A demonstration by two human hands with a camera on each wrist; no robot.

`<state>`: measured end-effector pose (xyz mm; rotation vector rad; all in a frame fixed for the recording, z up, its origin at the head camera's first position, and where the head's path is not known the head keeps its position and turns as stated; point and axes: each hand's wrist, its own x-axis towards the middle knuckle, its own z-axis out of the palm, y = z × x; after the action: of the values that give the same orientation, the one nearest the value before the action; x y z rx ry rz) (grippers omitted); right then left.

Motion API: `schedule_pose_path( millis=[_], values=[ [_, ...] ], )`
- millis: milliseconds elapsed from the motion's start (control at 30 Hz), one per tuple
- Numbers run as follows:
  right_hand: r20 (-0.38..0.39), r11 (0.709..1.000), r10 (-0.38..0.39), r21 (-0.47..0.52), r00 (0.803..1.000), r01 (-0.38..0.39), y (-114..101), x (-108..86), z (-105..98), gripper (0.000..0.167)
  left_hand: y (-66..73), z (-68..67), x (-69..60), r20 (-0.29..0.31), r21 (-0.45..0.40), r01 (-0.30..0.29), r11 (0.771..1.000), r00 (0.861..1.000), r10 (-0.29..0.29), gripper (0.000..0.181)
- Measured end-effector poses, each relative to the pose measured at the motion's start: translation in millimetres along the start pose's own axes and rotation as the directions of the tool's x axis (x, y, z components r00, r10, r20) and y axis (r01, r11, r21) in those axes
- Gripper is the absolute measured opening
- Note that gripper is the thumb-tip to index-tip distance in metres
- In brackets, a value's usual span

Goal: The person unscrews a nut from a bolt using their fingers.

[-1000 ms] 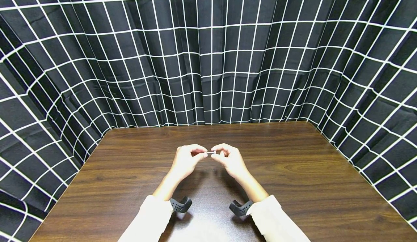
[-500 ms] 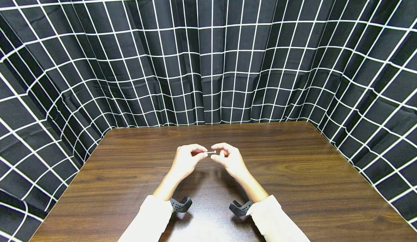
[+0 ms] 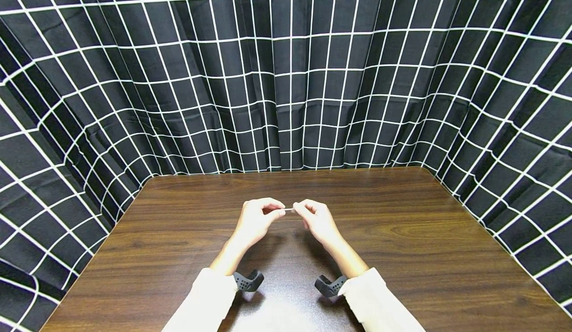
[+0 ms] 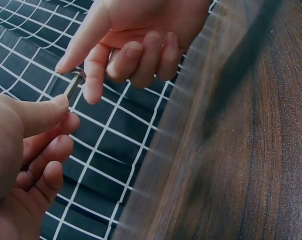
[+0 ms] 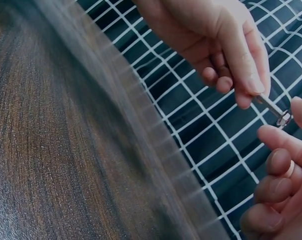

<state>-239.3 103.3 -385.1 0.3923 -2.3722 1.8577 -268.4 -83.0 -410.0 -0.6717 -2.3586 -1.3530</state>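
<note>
A small metal bolt [image 3: 288,209] is held level above the table, between both hands in the head view. My left hand [image 3: 253,220] pinches its plain end between thumb and forefinger. At the other end sits a wider hexagonal piece [image 5: 284,119], clear in the right wrist view; whether it is the head or a nut I cannot tell. Thumb and forefinger of my right hand [image 3: 316,219] close around that piece. In the left wrist view the bolt's shank [image 4: 74,87] shows between the two hands, and the right hand's other fingers are curled.
Below the hands lies a brown wood-grain table [image 3: 380,252]. A black curtain with a white grid [image 3: 295,74] surrounds its back and sides. Dark grey bands [image 3: 248,281] sit at both wrists, by white sleeves [image 3: 205,297].
Half a second ago the right thumb and forefinger stood apart around the bolt's end; now they have come together on it. The left hand and the bolt stay nearly in place.
</note>
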Motion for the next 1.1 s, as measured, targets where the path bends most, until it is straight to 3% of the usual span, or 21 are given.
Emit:
schedule_pose_path(
  millis=[200,433,533,900,1100],
  values=[
    [-0.036,1.000,0.017,-0.007,0.999,-0.017,29.3,10.7,2.8,0.027,0.2,-0.4,0.5,0.010,0.004,0.017,1.000,1.000,-0.017,0.010],
    [0.009,1.000,-0.005,0.014,1.000,0.005,0.0,0.1,-0.3,0.024,0.5,-0.4,0.2,0.012,0.004,0.016,1.000,1.000,-0.016,0.011],
    [0.006,1.000,-0.002,0.022,1.000,0.001,-2.5,-0.9,0.1,0.021,0.3,-0.3,0.3,0.011,0.002,0.018,1.000,1.000,-0.018,0.011],
    [-0.010,0.998,-0.037,0.041,0.999,0.037,1.7,0.1,0.7,0.013,-1.5,-0.6,0.4,0.005,0.003,0.013,1.000,1.000,-0.013,0.008],
    [-0.016,0.995,-0.051,0.089,0.999,0.053,20.5,6.0,1.3,0.015,-2.9,-0.4,0.7,0.013,0.001,0.019,1.000,1.000,-0.019,0.009]
  ],
)
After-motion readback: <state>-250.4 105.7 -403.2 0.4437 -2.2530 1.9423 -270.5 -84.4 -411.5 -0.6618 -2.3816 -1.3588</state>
